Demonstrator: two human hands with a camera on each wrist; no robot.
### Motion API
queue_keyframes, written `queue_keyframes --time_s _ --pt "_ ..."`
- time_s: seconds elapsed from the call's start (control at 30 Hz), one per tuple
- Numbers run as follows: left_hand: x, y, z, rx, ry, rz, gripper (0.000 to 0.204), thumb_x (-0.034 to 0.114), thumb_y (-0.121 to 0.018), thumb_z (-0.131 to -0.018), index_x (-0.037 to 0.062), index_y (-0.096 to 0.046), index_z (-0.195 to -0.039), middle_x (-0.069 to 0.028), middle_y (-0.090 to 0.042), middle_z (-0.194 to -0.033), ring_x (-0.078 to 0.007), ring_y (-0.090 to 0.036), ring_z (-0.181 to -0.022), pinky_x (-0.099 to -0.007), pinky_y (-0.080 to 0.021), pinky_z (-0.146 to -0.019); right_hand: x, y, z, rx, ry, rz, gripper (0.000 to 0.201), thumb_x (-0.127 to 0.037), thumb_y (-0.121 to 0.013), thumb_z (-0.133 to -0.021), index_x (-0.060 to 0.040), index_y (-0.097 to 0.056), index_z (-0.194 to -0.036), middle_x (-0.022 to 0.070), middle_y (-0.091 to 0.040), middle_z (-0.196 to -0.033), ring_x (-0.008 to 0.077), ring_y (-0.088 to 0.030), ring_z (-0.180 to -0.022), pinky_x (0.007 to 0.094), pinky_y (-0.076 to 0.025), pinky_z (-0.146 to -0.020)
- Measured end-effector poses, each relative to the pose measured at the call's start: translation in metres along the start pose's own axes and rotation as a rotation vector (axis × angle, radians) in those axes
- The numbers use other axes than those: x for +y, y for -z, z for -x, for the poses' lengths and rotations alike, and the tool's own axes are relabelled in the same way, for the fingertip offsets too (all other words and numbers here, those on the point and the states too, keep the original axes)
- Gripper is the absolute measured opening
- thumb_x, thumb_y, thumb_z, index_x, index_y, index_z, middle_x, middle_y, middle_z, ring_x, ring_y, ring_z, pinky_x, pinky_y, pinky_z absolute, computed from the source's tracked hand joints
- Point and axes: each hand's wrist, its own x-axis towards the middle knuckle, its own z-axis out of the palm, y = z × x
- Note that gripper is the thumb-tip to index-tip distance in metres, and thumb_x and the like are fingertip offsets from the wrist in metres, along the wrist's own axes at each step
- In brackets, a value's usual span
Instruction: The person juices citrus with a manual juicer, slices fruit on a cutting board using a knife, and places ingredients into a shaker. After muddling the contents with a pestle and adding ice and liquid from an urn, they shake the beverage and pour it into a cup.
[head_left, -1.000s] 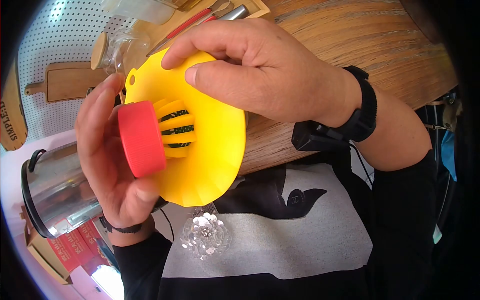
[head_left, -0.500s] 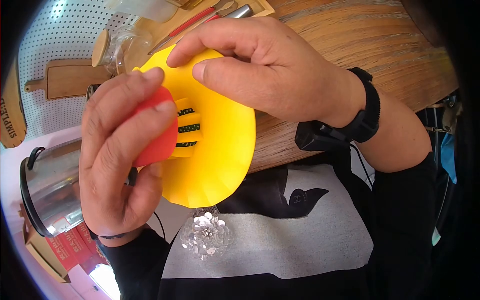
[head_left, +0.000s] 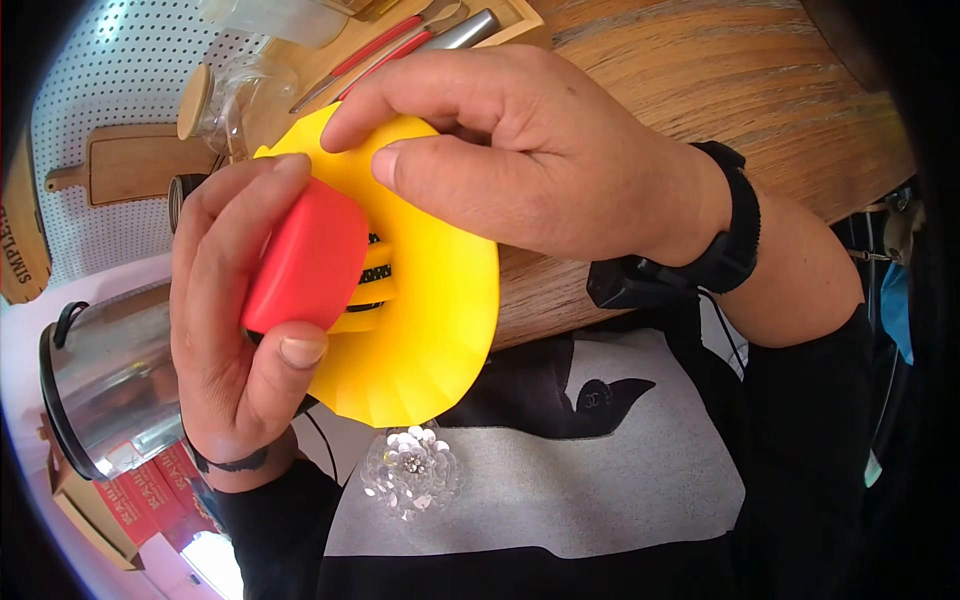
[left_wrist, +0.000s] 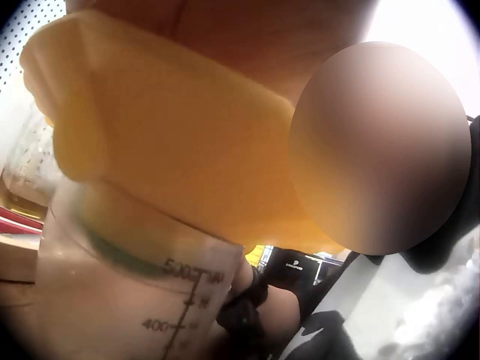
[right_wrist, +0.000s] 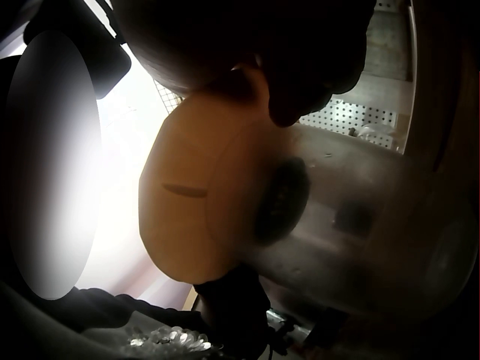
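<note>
My left hand (head_left: 215,330) holds a red ridged cap (head_left: 312,255), its fingers over the top and its thumb at the lower edge. Beside the cap is a yellow funnel-like dish (head_left: 445,320) with raised slats in the middle. Dark, speckled stuff shows between the slats. My right hand (head_left: 555,165) grips the dish's upper rim, thumb on the inner face. In the left wrist view the dish covers the mouth of a clear measuring cup (left_wrist: 105,300) marked 400 and 500; the dish hides this cup in the head view.
A wooden table (head_left: 680,90) spans the back right. At the back a wooden tray (head_left: 520,25) holds red-handled utensils, near a glass jar (head_left: 255,95). A cutting board (head_left: 145,165) hangs on the pegboard. A steel container (head_left: 120,370) stands at the left.
My left hand has curled its fingers over the red cap, which has tilted and turned from its earlier upright side view. The dish and right hand have shifted slightly.
</note>
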Motion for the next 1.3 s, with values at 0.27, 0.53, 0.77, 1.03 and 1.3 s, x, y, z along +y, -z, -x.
queue_keyframes --time_s 0.27,0.53,0.77,1.03,1.3 --pt "-0.007 -0.007 0.009 0.087 -0.133 0.095 0.057 0.046 -0.061 -0.085 0.0109 -0.051 -0.128 -0.0204 -0.047 -0.133 -0.0318 -0.046 -0.126 -0.0401 -0.038 -0.105 0.0 0.001 0.001 -0.024 -0.023 0.005 0.033 -0.021 -0.05 -0.088 0.0028 -0.067 -0.103 0.0159 -0.068 -0.085 0.0235 -0.065 -0.073 0.0309 -0.054 -0.065" --pt "-0.003 -0.012 0.002 0.171 -0.221 0.024 0.057 0.048 -0.061 -0.086 0.0113 -0.051 -0.128 -0.0204 -0.047 -0.132 -0.0319 -0.047 -0.125 -0.0401 -0.038 -0.105 0.007 0.001 0.001 -0.026 0.078 0.074 0.026 -0.016 -0.052 -0.095 0.0 -0.06 -0.114 0.0109 -0.066 -0.094 0.0133 -0.063 -0.078 0.0233 -0.052 -0.068" --pt "-0.003 0.002 -0.007 0.007 -0.229 -0.063 0.051 0.042 -0.061 -0.084 0.0106 -0.053 -0.124 -0.0185 -0.051 -0.13 -0.0328 -0.047 -0.124 -0.0415 -0.038 -0.105 0.001 0.002 0.002 -0.078 0.007 0.009 0.026 -0.015 -0.053 -0.095 0.0005 -0.06 -0.114 0.009 -0.066 -0.09 0.0115 -0.063 -0.076 0.0227 -0.051 -0.067" --pt "-0.004 -0.001 -0.004 -0.016 -0.313 -0.046 0.049 0.034 -0.063 -0.083 0.0102 -0.053 -0.125 -0.0194 -0.051 -0.133 -0.035 -0.045 -0.128 -0.0443 -0.034 -0.109 0.001 -0.001 0.001 0.014 0.017 -0.006 0.032 -0.02 -0.05 -0.088 0.0035 -0.066 -0.102 0.0165 -0.068 -0.086 0.0241 -0.065 -0.073 0.0312 -0.054 -0.066" --pt "-0.007 -0.007 -0.002 0.037 -0.31 0.1 0.043 0.036 -0.063 -0.088 0.0123 -0.053 -0.123 -0.0181 -0.051 -0.133 -0.0348 -0.046 -0.129 -0.0446 -0.034 -0.11 0.0 0.001 0.001 -0.015 0.008 0.016 0.032 -0.02 -0.05 -0.088 0.0037 -0.066 -0.102 0.0172 -0.068 -0.088 0.025 -0.066 -0.076 0.0316 -0.055 -0.069"
